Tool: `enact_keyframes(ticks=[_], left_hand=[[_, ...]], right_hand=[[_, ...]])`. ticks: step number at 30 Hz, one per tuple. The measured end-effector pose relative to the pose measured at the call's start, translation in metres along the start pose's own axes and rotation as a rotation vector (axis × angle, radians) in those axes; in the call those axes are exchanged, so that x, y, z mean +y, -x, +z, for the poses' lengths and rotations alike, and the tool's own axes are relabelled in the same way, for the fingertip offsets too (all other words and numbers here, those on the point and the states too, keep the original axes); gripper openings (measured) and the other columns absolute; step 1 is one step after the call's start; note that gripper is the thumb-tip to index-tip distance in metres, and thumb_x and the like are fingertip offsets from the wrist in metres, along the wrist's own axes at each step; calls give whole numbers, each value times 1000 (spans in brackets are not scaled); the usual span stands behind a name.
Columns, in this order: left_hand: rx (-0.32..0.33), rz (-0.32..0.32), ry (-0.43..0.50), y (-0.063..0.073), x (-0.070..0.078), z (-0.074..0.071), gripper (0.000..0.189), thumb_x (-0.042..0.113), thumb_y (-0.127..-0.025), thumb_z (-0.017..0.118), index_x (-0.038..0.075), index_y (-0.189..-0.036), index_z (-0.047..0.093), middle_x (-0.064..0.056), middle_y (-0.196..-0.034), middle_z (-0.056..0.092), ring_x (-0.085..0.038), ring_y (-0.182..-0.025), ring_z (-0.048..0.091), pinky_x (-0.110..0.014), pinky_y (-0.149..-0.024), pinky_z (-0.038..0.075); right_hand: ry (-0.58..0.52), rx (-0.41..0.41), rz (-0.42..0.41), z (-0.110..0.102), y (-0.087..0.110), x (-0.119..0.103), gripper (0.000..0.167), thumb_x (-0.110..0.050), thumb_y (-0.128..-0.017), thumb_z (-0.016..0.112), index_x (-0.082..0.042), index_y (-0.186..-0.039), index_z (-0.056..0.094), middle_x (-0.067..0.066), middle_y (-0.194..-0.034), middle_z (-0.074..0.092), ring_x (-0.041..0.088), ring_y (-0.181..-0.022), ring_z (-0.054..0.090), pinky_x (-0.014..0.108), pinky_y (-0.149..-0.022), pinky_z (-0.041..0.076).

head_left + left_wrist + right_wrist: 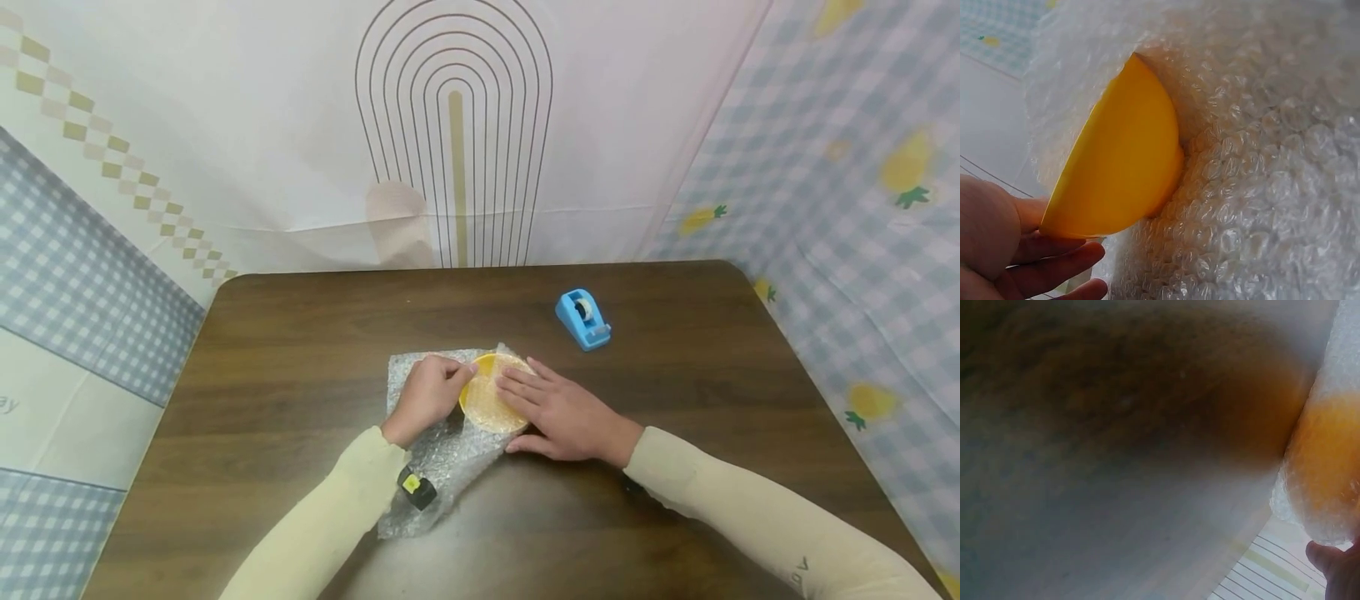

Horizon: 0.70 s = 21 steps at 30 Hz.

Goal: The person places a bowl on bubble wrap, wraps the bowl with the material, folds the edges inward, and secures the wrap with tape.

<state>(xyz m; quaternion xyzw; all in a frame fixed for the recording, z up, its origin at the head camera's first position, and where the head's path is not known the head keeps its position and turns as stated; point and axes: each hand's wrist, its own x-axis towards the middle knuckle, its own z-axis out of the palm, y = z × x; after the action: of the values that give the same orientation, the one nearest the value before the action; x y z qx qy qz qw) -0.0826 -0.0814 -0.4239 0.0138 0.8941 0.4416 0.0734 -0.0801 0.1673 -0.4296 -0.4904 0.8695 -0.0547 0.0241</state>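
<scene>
Bubble wrap (442, 467), bumpy, partly over round yellow bowl (1119, 156); left fingers (1054, 270) pinch bowl, right fingers (521, 390) straight atop.

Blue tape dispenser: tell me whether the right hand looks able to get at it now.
Likely yes: the blue tape dispenser sits beyond the right hand, with nothing visible between them. That hand rests on bubble wrap over the yellow bowl, though, so it would probably have to lift off first.

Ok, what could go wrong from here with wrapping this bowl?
The wrap might spring open if the right fingers, lying flat over it, lift. The bowl could slip, as the left fingers appear to pinch only its rim. Reaching for the tape dispenser, set apart from the wrap, may loosen things.
</scene>
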Motion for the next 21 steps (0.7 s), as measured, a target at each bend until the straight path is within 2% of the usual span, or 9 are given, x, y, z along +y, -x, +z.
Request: enact_keyframes(ticks=[3, 5, 7, 10, 12, 13, 15, 18, 21], left_hand=[[23, -28, 25, 0, 0, -4, 33, 36, -103, 65, 9, -101, 83, -5, -84, 78, -9, -55, 51, -25, -55, 43], [68, -57, 26, -1, -2, -9, 36, 39, -102, 65, 9, -113, 81, -8, -98, 81, -12, -58, 56, -29, -60, 48], [120, -93, -1, -2, -6, -18, 40, 41, -101, 64, 8, -118, 78, -12, -105, 81, -19, -63, 64, -35, -66, 53], [187, -164, -79, -5, -16, -33, 47, 41, -100, 64, 3, -127, 73, -18, -121, 76, -33, -98, 72, -48, -90, 56], [195, -211, -129, -6, -24, -43, 54, 40, -99, 63, -2, -133, 67, -23, -133, 69, -40, -122, 65, -55, -103, 51], [195, -229, -147, -6, -29, -48, 55, 40, -99, 63, -5, -133, 65, -25, -134, 67, -43, -125, 62, -56, -104, 49], [186, -263, -167, -6, -35, -54, 55, 39, -99, 64, -8, -127, 64, -28, -125, 66, -44, -116, 62, -54, -97, 50], [152, -310, -148, -7, -39, -61, 55, 39, -99, 66, -9, -125, 59, -23, -111, 64, -38, -101, 60, -48, -86, 50], [104, -374, -58, -8, -38, -64, 71, 37, -98, 67, -10, -147, 44, -12, -88, 57, -28, -85, 55, -41, -79, 48]], right_hand=[[-5, -6, 4, 0, 1, 1, 83, -71, -101, 42, -12, -159, 43, 5, -166, 42, 22, -159, 35, 53, -131, 23], [-13, -11, 8, -1, 1, 1, 83, -71, -101, 43, -12, -160, 42, 5, -167, 41, 22, -159, 34, 52, -131, 22], [-21, -15, 13, -1, 0, 1, 83, -70, -101, 45, -13, -160, 42, 5, -167, 40, 22, -160, 33, 51, -132, 22], [-23, -19, 16, -2, -2, 1, 82, -70, -101, 47, -13, -160, 42, 4, -168, 40, 22, -160, 32, 50, -132, 22], [-21, -20, 16, -2, -2, 1, 82, -70, -100, 48, -13, -160, 42, 4, -168, 40, 22, -160, 33, 50, -132, 22], [-20, -19, 15, -2, -2, 1, 82, -69, -100, 48, -13, -160, 43, 4, -167, 40, 22, -159, 33, 50, -132, 23], [-21, -19, 15, -1, -2, 1, 82, -70, -100, 48, -13, -160, 43, 4, -167, 40, 22, -159, 33, 50, -132, 23], [-25, -23, 19, -1, -2, 1, 82, -70, -100, 47, -14, -160, 43, 3, -168, 40, 21, -160, 32, 50, -132, 22], [-32, -32, 25, -1, -2, 1, 82, -70, -100, 47, -14, -160, 42, 3, -168, 39, 21, -160, 32, 50, -132, 22]])
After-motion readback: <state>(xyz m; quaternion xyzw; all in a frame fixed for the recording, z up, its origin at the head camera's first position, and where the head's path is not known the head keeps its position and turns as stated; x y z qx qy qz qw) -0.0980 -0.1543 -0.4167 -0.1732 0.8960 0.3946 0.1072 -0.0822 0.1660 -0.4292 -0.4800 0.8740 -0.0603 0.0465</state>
